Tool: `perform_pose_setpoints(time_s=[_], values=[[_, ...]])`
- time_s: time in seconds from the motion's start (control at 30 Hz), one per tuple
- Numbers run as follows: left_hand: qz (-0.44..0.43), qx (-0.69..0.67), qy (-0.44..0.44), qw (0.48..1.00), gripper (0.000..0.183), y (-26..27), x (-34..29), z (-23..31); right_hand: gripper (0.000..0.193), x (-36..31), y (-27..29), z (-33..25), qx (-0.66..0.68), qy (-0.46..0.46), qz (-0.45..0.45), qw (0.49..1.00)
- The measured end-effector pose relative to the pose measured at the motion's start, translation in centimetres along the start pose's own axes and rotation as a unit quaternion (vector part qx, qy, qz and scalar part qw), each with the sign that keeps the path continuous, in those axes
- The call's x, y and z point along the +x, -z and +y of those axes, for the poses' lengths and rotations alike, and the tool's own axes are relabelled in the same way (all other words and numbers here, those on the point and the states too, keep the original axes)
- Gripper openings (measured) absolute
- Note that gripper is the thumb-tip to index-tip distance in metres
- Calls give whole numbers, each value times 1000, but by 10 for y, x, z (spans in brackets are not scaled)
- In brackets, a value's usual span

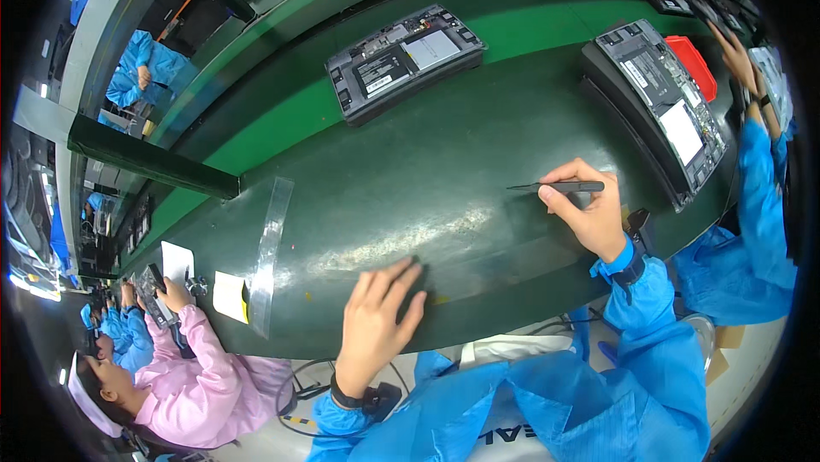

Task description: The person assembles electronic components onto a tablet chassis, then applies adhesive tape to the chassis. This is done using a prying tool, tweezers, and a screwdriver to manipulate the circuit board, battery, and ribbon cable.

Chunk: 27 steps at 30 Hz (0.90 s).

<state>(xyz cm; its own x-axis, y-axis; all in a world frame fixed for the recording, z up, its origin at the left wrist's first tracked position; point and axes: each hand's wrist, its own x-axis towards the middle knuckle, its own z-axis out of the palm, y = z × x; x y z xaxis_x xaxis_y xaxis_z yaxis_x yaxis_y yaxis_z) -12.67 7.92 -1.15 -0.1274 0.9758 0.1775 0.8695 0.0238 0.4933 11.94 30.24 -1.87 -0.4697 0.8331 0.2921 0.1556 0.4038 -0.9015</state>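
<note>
Between the thumb and fingers of my right hand point(589, 210) is a pair of black tweezers point(576, 187), its thin tip pointing left above the dark green table point(410, 172). My left hand point(378, 317) hovers over or rests on the table near its front edge, fingers spread and holding nothing. To the right of my right hand lies a dark electronic unit point(658, 99) with its inside exposed, showing a black battery, a white panel and circuit boards. A similar open unit point(401, 61) sits farther back, on the green strip.
Clear tape point(272, 257) runs across the table on the left, beside a yellow notepad point(231, 295). A red tray point(690, 67) is behind the right unit. A person in pink point(201, 377) works at left; a co-worker's blue sleeve point(756, 180) is at right. A dark post point(154, 159) stands at left.
</note>
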Motion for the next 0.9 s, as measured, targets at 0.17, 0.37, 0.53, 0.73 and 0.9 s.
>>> perform_pose_setpoints(time_s=[0.17,0.37,0.53,0.73,0.9], values=[[33,-22,-40,998,32,9,129,-55,11,2,3,3,7,-8,-3,1000],[85,18,75,993,47,-7,221,-148,13,-3,-5,6,57,-21,-13,998],[48,51,-127,989,31,3,147,-56,14,-4,11,19,29,-46,15,998],[-22,35,-83,996,57,-28,-31,15,13,-67,9,-19,197,-147,-13,969],[3,37,-31,999,62,-56,-50,13,13,-82,-40,-13,130,-192,-44,972]])
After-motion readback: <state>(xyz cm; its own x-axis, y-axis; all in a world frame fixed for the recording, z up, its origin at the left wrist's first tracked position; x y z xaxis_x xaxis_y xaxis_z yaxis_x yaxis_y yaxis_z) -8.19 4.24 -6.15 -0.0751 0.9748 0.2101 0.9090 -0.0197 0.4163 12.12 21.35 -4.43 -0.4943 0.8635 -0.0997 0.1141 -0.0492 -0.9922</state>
